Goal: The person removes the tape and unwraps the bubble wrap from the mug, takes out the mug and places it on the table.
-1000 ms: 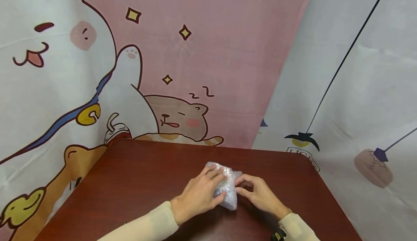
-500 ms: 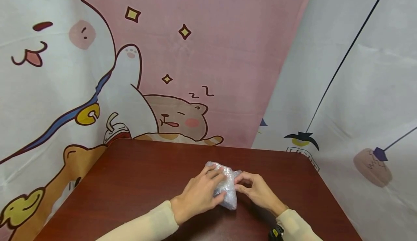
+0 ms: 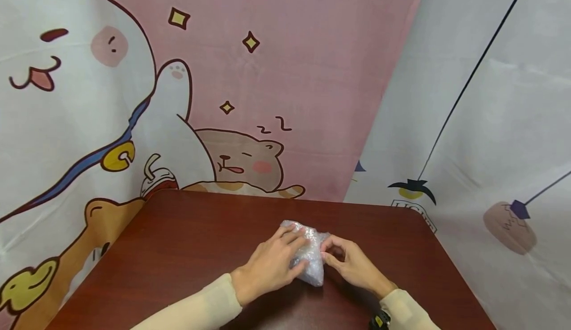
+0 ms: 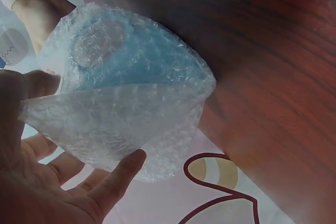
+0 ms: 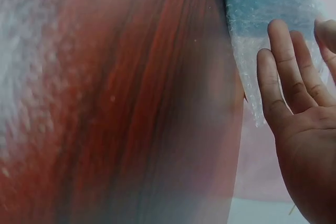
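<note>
A bubble-wrapped package (image 3: 313, 270) lies on the dark red-brown table; through the clear wrap something blue with a pale round patch shows in the left wrist view. My left hand (image 3: 274, 263) rests on the package from the left, fingers spread loosely across its top and the thumb near its lower part. At the package's right edge, the thumb and index finger of my right hand (image 3: 354, 265) pinch the bubble wrap (image 4: 136, 114). The other fingers of the right hand (image 5: 304, 98) extend beside the wrap in the right wrist view.
The wooden table (image 3: 200, 241) reaches back to a hanging cloth (image 3: 312, 72) printed with cartoon animals. A dark band (image 3: 379, 320) sits at the right wrist, by the cream sleeve (image 3: 408, 312).
Both hands and the package stay almost in place. The right thumb and index finger have come closer together at the edge of the wrap. The head view has shifted very slightly.
</note>
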Demonstrator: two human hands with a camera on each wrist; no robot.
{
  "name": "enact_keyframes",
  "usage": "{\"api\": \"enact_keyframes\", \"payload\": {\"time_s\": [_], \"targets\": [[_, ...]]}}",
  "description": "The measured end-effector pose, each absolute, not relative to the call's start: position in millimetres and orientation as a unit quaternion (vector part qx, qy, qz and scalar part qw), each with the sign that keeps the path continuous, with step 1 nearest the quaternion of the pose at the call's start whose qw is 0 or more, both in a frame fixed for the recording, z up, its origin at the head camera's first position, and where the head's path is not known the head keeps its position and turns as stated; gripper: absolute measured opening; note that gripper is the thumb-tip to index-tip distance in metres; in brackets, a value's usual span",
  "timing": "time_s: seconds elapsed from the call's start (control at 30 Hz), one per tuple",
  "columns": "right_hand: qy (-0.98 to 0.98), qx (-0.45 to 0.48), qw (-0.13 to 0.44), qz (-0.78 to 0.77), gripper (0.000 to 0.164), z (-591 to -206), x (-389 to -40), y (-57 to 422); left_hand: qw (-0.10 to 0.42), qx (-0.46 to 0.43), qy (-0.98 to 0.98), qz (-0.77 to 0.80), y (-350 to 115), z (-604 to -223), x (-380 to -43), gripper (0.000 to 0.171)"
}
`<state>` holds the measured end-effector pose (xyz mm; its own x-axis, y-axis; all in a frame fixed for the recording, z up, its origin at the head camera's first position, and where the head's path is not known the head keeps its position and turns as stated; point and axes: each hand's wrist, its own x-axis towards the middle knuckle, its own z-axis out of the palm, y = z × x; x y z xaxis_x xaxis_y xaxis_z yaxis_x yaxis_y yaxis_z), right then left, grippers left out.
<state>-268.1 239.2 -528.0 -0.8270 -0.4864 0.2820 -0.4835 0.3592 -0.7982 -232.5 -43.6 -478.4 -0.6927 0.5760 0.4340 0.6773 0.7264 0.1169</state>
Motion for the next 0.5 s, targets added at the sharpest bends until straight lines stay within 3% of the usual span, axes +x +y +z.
{"api": "enact_keyframes", "payload": {"time_s": [0.5], "targets": [[0.844, -0.274, -0.038, -0.459, 0.014, -521, -252, 235, 0.232, -0.348, -0.897, -0.142, -42, -480, -233, 0.023]]}}
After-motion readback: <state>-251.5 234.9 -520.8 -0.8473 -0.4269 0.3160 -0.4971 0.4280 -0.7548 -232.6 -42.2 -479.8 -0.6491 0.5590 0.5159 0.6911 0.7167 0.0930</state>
